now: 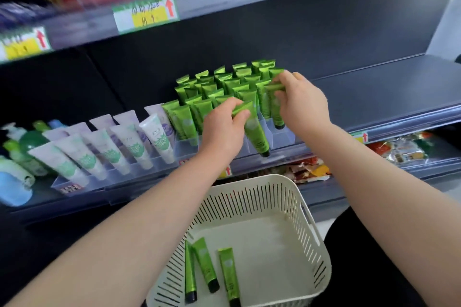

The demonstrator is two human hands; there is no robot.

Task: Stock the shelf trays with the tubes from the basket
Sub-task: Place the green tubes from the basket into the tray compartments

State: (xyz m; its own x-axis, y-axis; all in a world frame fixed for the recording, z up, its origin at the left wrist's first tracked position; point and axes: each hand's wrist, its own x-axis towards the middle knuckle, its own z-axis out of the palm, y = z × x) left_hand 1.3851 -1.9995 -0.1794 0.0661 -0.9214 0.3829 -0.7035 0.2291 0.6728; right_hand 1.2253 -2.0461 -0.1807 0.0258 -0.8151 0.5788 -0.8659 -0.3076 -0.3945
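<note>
My left hand (223, 127) pinches the crimped top of a green tube (255, 132) that hangs cap down over the front of the clear shelf trays (282, 138). My right hand (300, 104) pinches the top of another green tube (274, 104) standing in the rightmost tray lane. Several green tubes (219, 90) stand in rows behind them. The white slotted basket (294, 209) sits below, with three green tubes (207, 269) lying on its floor.
White and lilac tubes (112, 152) fill trays to the left, with pump bottles (17, 157) at the far left. The upper shelf edge carries price labels (147, 15). Packaged snacks (399, 149) lie on the shelf below. Bare shelf stretches to the right of the green tubes.
</note>
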